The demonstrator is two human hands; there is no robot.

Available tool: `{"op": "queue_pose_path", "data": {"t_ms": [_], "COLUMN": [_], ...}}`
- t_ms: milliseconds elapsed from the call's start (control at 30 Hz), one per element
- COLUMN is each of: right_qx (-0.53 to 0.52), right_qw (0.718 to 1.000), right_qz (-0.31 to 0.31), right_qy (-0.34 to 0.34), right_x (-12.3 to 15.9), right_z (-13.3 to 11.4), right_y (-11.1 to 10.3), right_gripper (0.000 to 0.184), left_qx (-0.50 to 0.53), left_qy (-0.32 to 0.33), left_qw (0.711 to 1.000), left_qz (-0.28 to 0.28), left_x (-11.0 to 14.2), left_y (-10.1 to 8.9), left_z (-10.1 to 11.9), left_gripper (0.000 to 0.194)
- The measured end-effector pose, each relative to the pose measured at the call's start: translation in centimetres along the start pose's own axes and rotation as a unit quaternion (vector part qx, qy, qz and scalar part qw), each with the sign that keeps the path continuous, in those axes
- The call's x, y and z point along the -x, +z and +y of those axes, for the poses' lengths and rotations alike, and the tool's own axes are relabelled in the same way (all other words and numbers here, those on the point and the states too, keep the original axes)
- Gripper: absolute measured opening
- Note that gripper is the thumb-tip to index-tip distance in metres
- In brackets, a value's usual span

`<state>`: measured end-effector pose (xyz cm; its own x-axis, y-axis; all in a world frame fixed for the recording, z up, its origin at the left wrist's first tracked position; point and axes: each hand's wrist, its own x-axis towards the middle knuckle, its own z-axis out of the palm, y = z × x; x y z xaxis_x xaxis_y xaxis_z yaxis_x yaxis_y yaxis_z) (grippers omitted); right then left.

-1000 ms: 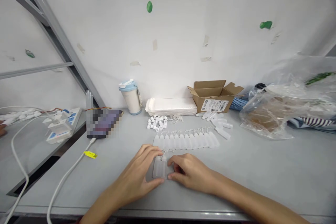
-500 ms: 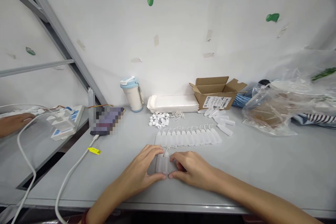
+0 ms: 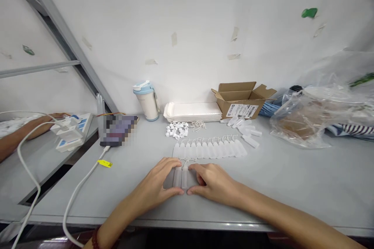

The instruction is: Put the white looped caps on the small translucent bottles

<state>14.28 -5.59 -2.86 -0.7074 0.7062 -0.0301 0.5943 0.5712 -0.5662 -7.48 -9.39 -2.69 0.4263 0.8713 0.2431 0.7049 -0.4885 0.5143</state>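
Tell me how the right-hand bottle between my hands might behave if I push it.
The right-hand bottle looks like translucent plastic, so probably light and easily slid. It appears to lie flat, so tipping seems unlikely. The thin cord looks limp and would likely trail.

Phone (image 3: 118, 130): pixel blocks are covering its screen.
Label (image 3: 242, 111): print is showing too small to read.
Bag (image 3: 292, 118): right edge is cutting it off.
Right hand (image 3: 214, 183): its back is hiding some fingers.
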Motion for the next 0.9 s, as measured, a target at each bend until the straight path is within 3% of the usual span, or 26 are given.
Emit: {"op": "queue_pose_path", "data": {"t_ms": [467,900], "right_qx": [0.002,0.023], "right_qw": [0.999,1.0], "right_qz": [0.02,0.0], "right_qy": [-0.026,-0.015], "right_x": [-0.37,-0.33], "right_z": [0.18,-0.45], "right_y": [0.58,-0.06], "right_gripper": [0.047,0.05], "left_qx": [0.005,-0.023], "left_qy": [0.018,0.008], "left_qw": [1.0,1.0], "left_qz": [0.015,0.006], "left_x": [0.31,0.36], "left_y": [0.01,0.04], "left_z": [-0.52,-0.7], "left_gripper": [0.045,0.046]}}
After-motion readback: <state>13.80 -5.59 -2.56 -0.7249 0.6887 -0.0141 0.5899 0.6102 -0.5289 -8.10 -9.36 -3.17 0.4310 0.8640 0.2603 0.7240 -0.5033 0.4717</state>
